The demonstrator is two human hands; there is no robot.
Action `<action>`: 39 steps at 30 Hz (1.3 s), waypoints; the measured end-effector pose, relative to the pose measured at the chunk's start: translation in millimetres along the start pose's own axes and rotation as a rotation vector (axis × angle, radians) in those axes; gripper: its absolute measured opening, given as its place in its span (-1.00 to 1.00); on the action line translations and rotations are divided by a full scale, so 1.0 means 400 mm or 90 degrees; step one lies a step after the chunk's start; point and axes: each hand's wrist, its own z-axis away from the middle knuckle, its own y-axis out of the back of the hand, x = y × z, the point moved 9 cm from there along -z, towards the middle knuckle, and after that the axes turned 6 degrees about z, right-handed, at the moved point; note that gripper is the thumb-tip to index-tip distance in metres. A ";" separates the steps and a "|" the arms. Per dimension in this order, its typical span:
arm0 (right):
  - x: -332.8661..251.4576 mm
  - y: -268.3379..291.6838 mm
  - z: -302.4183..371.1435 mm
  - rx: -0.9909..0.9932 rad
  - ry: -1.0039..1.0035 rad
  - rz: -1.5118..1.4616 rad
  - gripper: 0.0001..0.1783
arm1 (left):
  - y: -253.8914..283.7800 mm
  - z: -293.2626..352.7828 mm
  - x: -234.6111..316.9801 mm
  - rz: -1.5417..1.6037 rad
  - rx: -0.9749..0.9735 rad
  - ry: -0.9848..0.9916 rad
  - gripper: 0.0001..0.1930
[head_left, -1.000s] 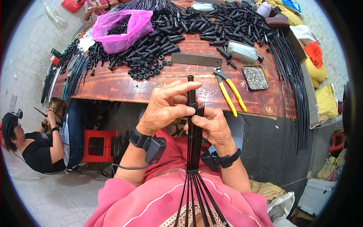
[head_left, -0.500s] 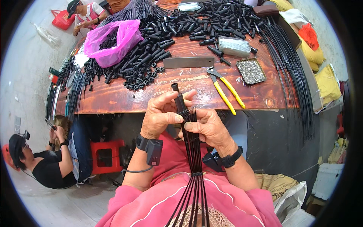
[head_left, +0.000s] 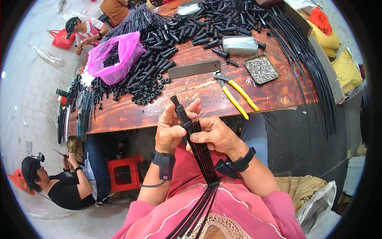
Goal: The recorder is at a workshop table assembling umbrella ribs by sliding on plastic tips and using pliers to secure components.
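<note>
My left hand [head_left: 169, 133] is closed round a black plastic umbrella runner [head_left: 182, 114], its narrow end pointing up and slightly left. Thin black umbrella ribs [head_left: 205, 161] are joined round the runner's collar and run down toward my chest, gathered by a band of joints near my shirt. With thumb and fingers, my right hand [head_left: 218, 135] pinches the upper ribs just below the collar. My fingers hide part of the joints there. Fine wire ends stick out beside the right fingers.
On the wooden table [head_left: 153, 115] lie yellow-handled pliers [head_left: 236, 93], a flat metal bar [head_left: 194, 69], a tin of small metal bits [head_left: 261, 69], a clear box of pins [head_left: 240, 46], a pink bag [head_left: 115, 59] and piled black runners [head_left: 223, 20]. Two people work at the left, near a red stool [head_left: 124, 173].
The runner's top end has tilted left and dropped slightly in my left hand. My right hand keeps its pinch on the ribs. The whole view has turned a little.
</note>
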 end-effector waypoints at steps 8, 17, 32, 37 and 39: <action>-0.026 0.018 0.019 0.081 0.023 0.001 -0.73 | -0.055 0.017 0.108 -0.311 0.224 -0.105 -0.29; -0.038 0.037 0.020 0.143 0.073 0.043 -0.81 | -0.386 0.041 0.068 -0.315 -0.141 0.115 -0.17; -0.096 -0.082 -0.036 0.176 0.266 0.234 -0.68 | -0.149 0.080 0.195 -0.629 0.518 -0.151 -0.81; -0.108 -0.094 -0.022 0.198 0.290 0.273 -0.66 | -0.142 0.082 0.182 -0.533 0.532 -0.155 -0.80; -0.104 -0.087 -0.022 0.201 0.280 0.276 -0.65 | -0.138 0.078 0.172 -0.485 0.531 -0.160 -0.79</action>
